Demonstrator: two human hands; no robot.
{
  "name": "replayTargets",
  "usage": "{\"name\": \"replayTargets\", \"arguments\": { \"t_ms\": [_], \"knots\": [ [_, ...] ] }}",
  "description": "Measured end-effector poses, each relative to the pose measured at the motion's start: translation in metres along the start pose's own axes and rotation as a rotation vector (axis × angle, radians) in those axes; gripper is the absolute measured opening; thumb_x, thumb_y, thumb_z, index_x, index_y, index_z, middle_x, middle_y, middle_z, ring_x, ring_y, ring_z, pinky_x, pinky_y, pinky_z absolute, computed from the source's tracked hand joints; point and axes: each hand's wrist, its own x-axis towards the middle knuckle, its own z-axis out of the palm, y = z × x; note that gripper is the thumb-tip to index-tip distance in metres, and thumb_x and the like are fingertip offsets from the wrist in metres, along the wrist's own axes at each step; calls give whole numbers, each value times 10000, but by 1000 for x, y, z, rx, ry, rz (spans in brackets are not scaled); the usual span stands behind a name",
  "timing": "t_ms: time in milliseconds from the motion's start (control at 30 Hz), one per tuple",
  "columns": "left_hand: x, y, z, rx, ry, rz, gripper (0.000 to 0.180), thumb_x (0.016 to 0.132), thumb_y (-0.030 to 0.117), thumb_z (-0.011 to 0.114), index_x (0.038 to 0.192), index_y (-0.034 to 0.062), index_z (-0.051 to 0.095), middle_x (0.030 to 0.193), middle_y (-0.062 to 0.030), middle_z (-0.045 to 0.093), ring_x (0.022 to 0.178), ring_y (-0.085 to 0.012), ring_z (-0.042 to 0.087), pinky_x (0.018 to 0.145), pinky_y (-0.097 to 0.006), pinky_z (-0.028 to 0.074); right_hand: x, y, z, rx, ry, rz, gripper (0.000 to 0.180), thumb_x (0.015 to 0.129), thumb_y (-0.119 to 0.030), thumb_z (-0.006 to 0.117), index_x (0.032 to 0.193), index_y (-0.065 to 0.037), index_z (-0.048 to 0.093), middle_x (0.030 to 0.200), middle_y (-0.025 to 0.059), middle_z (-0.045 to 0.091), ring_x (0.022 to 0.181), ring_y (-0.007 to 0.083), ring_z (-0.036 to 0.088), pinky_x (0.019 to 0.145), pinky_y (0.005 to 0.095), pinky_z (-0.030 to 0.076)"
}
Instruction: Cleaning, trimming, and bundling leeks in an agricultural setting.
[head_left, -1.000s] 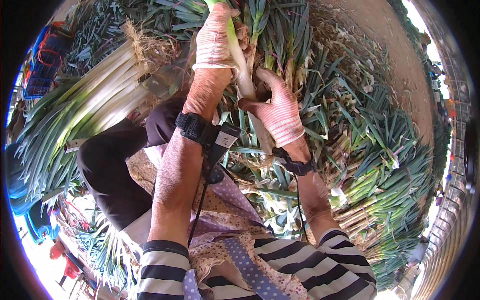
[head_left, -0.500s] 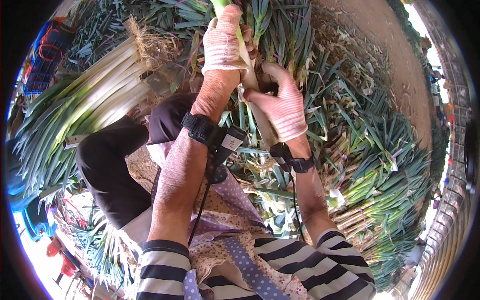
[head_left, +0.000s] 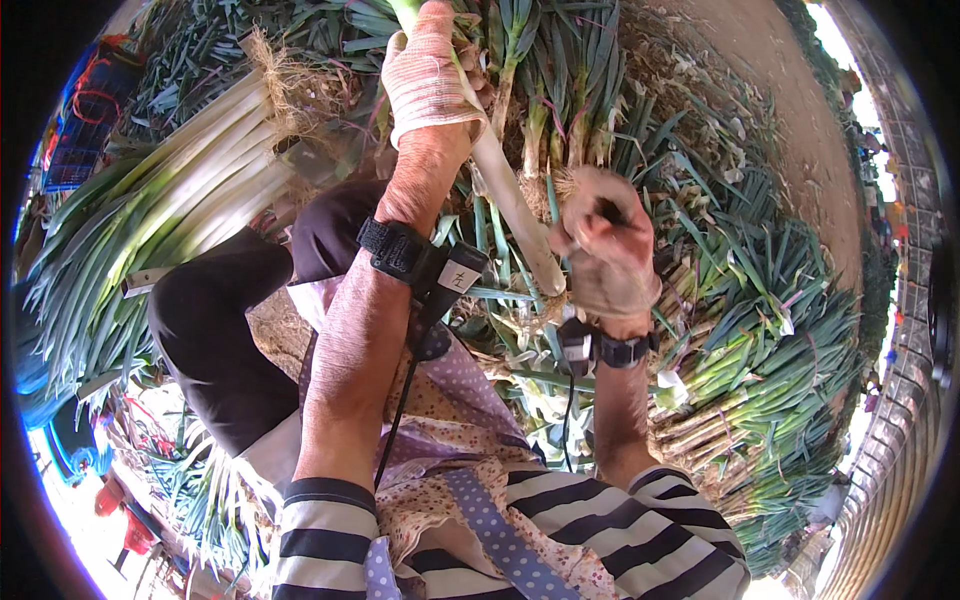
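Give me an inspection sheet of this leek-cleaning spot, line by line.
Surface: dirt ground, partly bare.
Job's things: one leek with a long white stalk, held at an angle.
Clutter: cleaned leek bundle on the left; loose leek pile on the right.
Grippers: left hand, gloved, grips the leek high up; right hand, gloved, closed by its lower end.
Cables: black cable from the left wrist strap.
Surroundings: blue crate at far left.

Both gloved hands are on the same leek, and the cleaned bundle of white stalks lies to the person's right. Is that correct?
Not quite. In the head view the bundle lies to the person's left, not the right. The rest holds: the left hand grips the leek up high and the right hand is at its lower end.
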Motion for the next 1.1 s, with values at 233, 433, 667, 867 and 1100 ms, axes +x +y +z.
{"name": "replayTargets", "arguments": {
  "t_ms": [233,433,667,867,1100],
  "knots": [
    [-2,10,1,16,3,50,334,822,379,649,941,95,520,638,-45,532,470,-158,473,435,-320,434,-82,-21,-39,-143,186,328,369,755,-59,669,1112,-9,588,792,42,565,640,141,525,573,294,454],
    [-2,7,3,-64,-30,36,438,807,468,633,967,66,566,639,-48,517,499,-164,466,462,-327,426,-106,9,-89,-1757,217,32,361,811,-220,684,1098,-22,594,993,96,639,904,205,613,749,306,495],
    [-26,7,15,71,10,150,674,781,664,555,1059,50,566,789,-65,541,613,-175,506,530,-319,442,4,38,10,-1503,483,-712,405,787,-355,696,1091,-112,587,952,131,614,822,268,623,612,316,523],
    [-36,12,24,30,52,149,620,831,614,511,1051,35,543,704,-39,493,538,-148,474,460,-303,427,62,49,48,-1379,469,-276,359,859,-201,577,1189,-72,526,1008,190,598,915,373,562,802,444,462],
    [-24,17,7,-56,-270,81,733,792,719,474,990,14,519,509,0,376,403,-138,376,382,-308,357,78,55,-51,-1767,400,35,330,881,-308,551,1125,-87,523,919,174,592,877,292,603,726,445,523]
  ]
}}
